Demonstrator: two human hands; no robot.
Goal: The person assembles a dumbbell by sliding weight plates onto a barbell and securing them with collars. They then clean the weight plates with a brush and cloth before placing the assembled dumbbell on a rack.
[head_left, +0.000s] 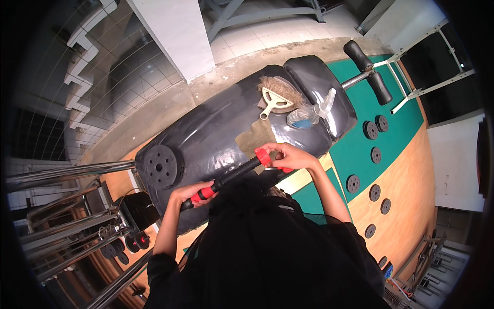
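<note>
A black dumbbell bar (237,172) with a ridged, threaded surface is held slantwise above the bench, in front of my body. My left hand (191,194) is closed round its lower left end, by a red band. At the upper right end, the fingers of my right hand (289,156) pinch a red collar nut (262,156). A second red piece (286,169) shows under that hand, partly hidden by the fingers. Beyond the bar lies a khaki cloth (253,138) on the black padded bench (216,121). A black weight plate (160,166) rests on the bench's left end.
A brush with a cream handle (274,99) and a clear spray bottle (307,116) lie on the bench's far right. Several weight plates, one being a plate (353,183), are spread over green mat and wood floor. Metal rails (72,172) stand at left, a leg roller (380,87) at right.
</note>
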